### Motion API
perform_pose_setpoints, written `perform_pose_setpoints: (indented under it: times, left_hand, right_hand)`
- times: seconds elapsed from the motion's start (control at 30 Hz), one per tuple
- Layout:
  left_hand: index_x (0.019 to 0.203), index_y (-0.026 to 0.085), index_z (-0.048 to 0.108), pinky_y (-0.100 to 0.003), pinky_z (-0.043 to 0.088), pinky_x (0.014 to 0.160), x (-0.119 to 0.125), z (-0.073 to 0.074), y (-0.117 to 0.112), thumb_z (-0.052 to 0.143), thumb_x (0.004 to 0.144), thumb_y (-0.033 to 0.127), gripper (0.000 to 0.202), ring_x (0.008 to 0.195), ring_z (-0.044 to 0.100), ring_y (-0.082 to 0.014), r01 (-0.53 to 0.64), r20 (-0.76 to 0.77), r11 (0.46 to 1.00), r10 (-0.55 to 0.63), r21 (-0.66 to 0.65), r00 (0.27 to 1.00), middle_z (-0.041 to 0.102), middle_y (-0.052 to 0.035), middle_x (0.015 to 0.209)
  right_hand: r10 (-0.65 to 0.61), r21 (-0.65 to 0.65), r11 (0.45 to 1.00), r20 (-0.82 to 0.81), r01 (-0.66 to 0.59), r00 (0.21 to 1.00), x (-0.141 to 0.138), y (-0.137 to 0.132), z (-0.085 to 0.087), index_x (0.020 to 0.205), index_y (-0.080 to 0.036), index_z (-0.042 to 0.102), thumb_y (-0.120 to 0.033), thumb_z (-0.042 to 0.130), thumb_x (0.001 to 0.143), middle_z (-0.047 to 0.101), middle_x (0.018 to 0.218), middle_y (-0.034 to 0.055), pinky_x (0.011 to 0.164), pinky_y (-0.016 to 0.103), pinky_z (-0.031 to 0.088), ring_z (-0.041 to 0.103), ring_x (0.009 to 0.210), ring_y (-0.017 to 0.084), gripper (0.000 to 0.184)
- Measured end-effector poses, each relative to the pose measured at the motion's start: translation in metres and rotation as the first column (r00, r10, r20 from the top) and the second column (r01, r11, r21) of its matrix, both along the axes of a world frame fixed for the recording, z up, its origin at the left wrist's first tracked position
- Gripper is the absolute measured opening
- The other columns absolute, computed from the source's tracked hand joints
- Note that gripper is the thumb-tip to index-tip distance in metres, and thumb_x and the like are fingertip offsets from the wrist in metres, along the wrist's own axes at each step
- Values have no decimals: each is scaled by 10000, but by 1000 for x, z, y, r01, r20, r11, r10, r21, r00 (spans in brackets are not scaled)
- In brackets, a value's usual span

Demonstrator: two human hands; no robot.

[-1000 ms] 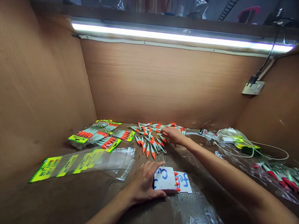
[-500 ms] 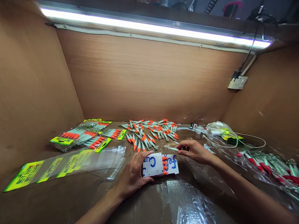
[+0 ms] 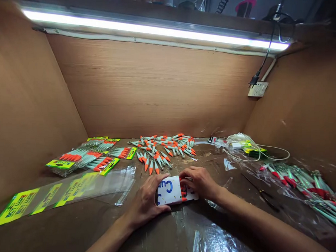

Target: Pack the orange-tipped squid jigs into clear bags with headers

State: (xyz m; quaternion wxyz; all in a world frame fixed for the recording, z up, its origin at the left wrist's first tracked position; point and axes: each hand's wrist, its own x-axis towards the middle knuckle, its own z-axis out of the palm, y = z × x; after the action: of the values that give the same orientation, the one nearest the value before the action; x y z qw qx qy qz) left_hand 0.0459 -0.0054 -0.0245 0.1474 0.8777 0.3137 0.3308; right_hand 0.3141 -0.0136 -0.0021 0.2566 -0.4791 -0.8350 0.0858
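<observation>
A small white block with blue lettering (image 3: 169,190) lies on the brown desk in front of me, with orange-tipped floats sticking out of its right side. My left hand (image 3: 146,199) is curled over the block's left end and holds it down. My right hand (image 3: 199,181) rests on the block's right end, fingers pinched at the orange tips (image 3: 183,189); what it grips is hidden by the fingers. A loose heap of orange-and-white floats (image 3: 162,148) lies just beyond the block.
Filled bags with yellow labels (image 3: 83,158) sit at the back left. Empty clear bags with yellow headers (image 3: 67,188) spread along the left. White cable and packets (image 3: 249,146) lie at the right, and more floats in plastic (image 3: 307,186) at the far right. Wooden walls enclose the desk.
My right hand reached into the loose heap, drew back with a float, and now sits at the block's right end. The left hand stayed on the block.
</observation>
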Motion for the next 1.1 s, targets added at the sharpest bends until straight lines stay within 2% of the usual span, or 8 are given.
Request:
perform_pose_setpoints:
  times: [0.17, 0.4, 0.6, 0.67, 0.77, 0.87, 0.97, 1.1]
  left_hand:
    - [1301, 269, 534, -411, 499, 921, -4, 2, 2, 874, 625, 477, 784, 1077, 608, -303, 62, -46, 996, -65, -68, 997, 631, -97, 1215]
    - [1260, 263, 603, -415, 485, 973, -7, -6, 4, 835, 633, 593, 745, 1150, 589, -303, 105, -103, 986, -118, -126, 988, 596, -114, 1292]
    - [1293, 268, 594, -417, 438, 1044, -17, 14, 8, 737, 775, 574, 619, 1218, 550, -292, 109, -172, 993, -116, -47, 978, 578, -114, 1334]
    - [1211, 257, 630, -349, 454, 1006, -36, 32, 20, 556, 950, 455, 335, 1153, 588, -232, -42, -171, 998, 35, -38, 985, 639, -82, 1214]
    - [1191, 232, 618, -340, 439, 999, -87, 49, 45, 461, 985, 345, 283, 1112, 602, -224, -408, -234, 912, 389, -36, 891, 658, -77, 1175]
    - [1208, 178, 631, -418, 393, 1041, -142, 48, 65, 525, 893, 212, 333, 1183, 563, -292, -518, -316, 854, 479, -51, 819, 634, -139, 1237]
    - [1193, 220, 665, -438, 381, 1046, -178, 39, 80, 677, 749, 233, 443, 1221, 534, -338, -547, -404, 831, 469, -98, 785, 625, -128, 1273]
    - [1042, 241, 728, -372, 425, 976, -191, 31, 95, 730, 695, 336, 360, 1118, 580, -305, -524, -413, 839, 430, -145, 803, 681, -80, 1110]
  right_hand:
    - [158, -133, 976, -99, -171, 982, 2, 2, -11, 1540, -275, 262, -198, 572, 929, 747, 1126, 34, 946, 364, 502, 663, 1107, 215, 689]
    - [144, -64, 988, -10, -144, 990, 1, 11, -30, 1441, -238, 476, -246, 511, 972, 663, 1295, 100, 992, 393, 492, 619, 1179, 242, 471]
    - [210, -30, 978, 97, -208, 973, -21, -13, -6, 1496, -251, 393, -314, 475, 984, 484, 1494, 89, 1133, 470, 359, 409, 1376, 264, 522]
    - [278, -96, 959, 111, -268, 954, -35, -18, 3, 1557, -241, 257, -436, 546, 946, 337, 1587, 93, 1170, 470, 298, 324, 1425, 280, 703]
    - [336, -231, 926, 135, -300, 932, -53, -17, 11, 1580, -187, 166, -533, 616, 870, 306, 1589, 148, 1173, 486, 269, 328, 1416, 324, 909]
    - [447, -363, 851, 122, -379, 886, -54, -11, 22, 1563, -213, 243, -435, 722, 773, 421, 1517, 141, 1154, 487, 301, 388, 1376, 329, 951]
    - [574, -459, 754, 114, -470, 811, -35, -17, 36, 1455, -313, 466, -258, 704, 753, 350, 1578, 67, 1173, 542, 246, 269, 1459, 337, 743]
    - [456, -498, 778, 27, -384, 890, 2, -43, 37, 1096, -342, 739, -165, 536, 869, 212, 1631, -68, 1178, 576, 232, 104, 1515, 307, 352]
